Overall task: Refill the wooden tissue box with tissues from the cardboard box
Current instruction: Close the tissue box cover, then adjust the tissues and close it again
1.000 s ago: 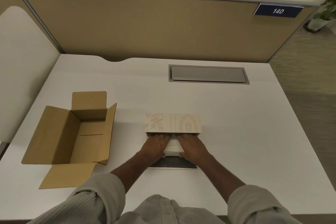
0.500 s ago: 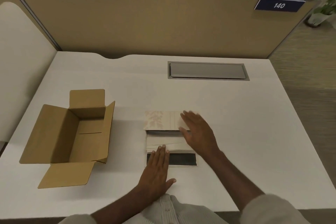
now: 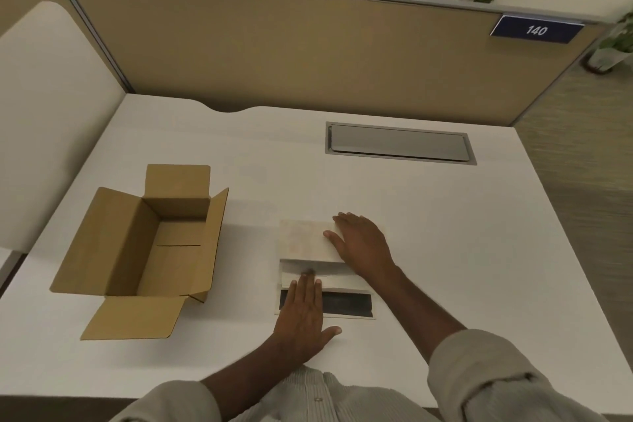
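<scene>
The wooden tissue box (image 3: 305, 240) lies on the white desk (image 3: 445, 250), pale wood side up. My right hand (image 3: 363, 243) rests flat on its right half, fingers spread. White tissues (image 3: 339, 279) show at the box's near open side. My left hand (image 3: 303, 315) lies flat with its fingertips on the tissues and its palm over the dark panel (image 3: 346, 303) just in front. The cardboard box (image 3: 144, 243) stands open at the left; no tissues show inside it.
A grey cable hatch (image 3: 399, 144) is set into the desk at the back right. A tan partition (image 3: 308, 44) with a blue "140" sign (image 3: 536, 30) closes the far side. Potted plants (image 3: 613, 44) stand beyond at the right.
Both hands were pressed together on the tissues. The right hand has moved up onto the wooden box top; the left has pulled back over the dark panel, fingertips on the tissues.
</scene>
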A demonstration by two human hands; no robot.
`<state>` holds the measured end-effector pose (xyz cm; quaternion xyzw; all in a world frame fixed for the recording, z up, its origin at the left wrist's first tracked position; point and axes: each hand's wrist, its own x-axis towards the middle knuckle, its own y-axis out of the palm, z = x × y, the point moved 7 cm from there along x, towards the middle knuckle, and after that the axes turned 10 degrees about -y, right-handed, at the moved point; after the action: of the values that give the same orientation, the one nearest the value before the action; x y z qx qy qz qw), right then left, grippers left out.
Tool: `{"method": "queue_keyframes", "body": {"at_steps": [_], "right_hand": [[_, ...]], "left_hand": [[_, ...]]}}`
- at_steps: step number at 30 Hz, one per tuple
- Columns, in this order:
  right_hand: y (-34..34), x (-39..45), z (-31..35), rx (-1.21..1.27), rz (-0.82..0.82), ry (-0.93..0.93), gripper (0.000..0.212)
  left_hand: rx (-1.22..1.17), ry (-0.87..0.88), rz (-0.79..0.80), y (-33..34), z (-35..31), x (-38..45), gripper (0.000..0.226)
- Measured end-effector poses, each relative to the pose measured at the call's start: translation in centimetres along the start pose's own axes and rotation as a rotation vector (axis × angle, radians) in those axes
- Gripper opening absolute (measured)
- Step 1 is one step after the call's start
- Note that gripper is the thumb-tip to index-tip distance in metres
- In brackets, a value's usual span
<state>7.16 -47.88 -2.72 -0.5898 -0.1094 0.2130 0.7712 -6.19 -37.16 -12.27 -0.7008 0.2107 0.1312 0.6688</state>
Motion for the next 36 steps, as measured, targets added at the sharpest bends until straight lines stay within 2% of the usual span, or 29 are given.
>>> {"method": "queue_keyframes", "body": {"at_steps": [5, 9, 13, 18, 22, 24, 26, 29, 32, 35, 36], "right_hand": [[0.2, -5.5, 2.6, -0.075, -0.13, -0.118, 0.046], [1.4, -8.6, 3.6, -0.092, -0.116, -0.171, 0.068], [0.6, -7.8, 3.4, -0.036, -0.174, -0.145, 0.068], [0.2, -5.8, 2.2, 0.052, -0.106, -0.089, 0.057], [0.3, -5.0, 1.6, 0.058, -0.086, -0.077, 0.055], [0.1, -5.2, 1.7, 0.05, -0.112, -0.085, 0.052], [-0.1, -6.0, 2.2, 0.033, -0.147, -0.096, 0.049], [0.5, -8.0, 3.1, 0.033, -0.231, -0.122, 0.049], [1.8, -10.3, 3.7, 0.012, -0.323, -0.128, 0.047], [3.5, -12.3, 4.8, -0.033, -0.377, -0.159, 0.03], [3.8, -12.9, 5.1, -0.055, -0.378, -0.16, 0.032]], "left_hand": [[-0.006, 0.03, -0.072, -0.5, 0.0, -0.8, 0.101], [-0.011, 0.057, -0.077, 0.5, 0.4, -1.7, 0.094], [-0.028, 0.109, -0.129, 0.0, 1.4, -2.0, 0.083], [-0.04, 0.166, -0.168, -1.3, 2.1, -2.0, 0.075], [0.035, 0.318, -0.294, -1.5, 1.7, -5.3, 0.07], [-0.044, 0.381, -0.323, -1.9, 1.8, -7.1, 0.063], [-0.236, 0.443, -0.352, -3.4, 2.0, -8.3, 0.055], [-0.444, 0.496, -0.534, -6.9, 2.6, -8.3, 0.051], [-0.477, 0.398, -0.648, -9.8, 3.4, -5.8, 0.055], [-0.439, 0.219, -0.606, -10.4, 4.3, -2.6, 0.062], [-0.421, 0.178, -0.588, -10.2, 4.5, -1.9, 0.063]]}}
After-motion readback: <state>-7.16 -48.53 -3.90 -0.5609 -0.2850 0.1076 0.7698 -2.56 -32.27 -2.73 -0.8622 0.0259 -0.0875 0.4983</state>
